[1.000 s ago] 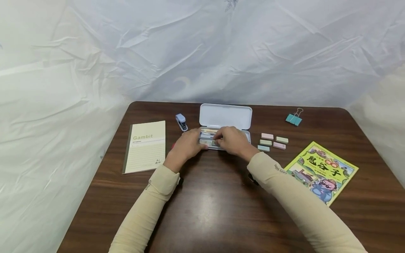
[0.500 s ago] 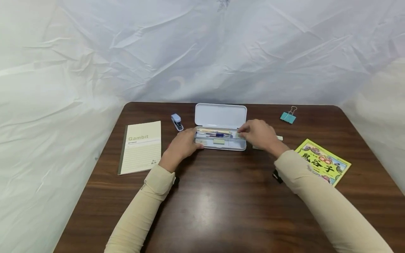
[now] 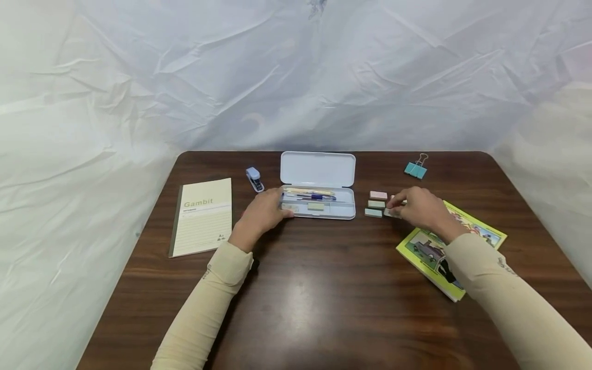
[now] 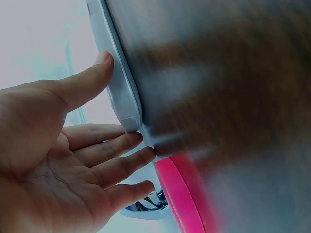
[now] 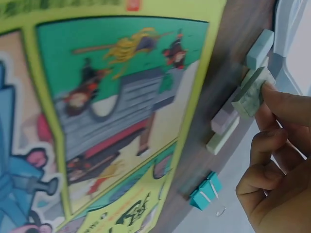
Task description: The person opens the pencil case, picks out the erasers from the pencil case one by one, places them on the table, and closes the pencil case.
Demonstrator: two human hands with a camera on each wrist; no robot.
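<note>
An open white pencil case lies at the table's middle back with pens and small pastel blocks inside, its lid flat behind it. My left hand rests against the case's left end with straight fingers, thumb along the side. A pink object lies beside that end. To the right of the case, my right hand pinches a green pastel block among the loose pastel blocks on the table. Other blocks lie next to the pinched one.
A Gambit notebook lies at the left, a small stapler behind it. A teal binder clip sits at the back right. A yellow comic book lies under my right forearm. White sheeting surrounds the brown table.
My right hand left the pencil case and moved right to the loose pastel blocks, where it now pinches one. My left hand stayed at the case's left end.
</note>
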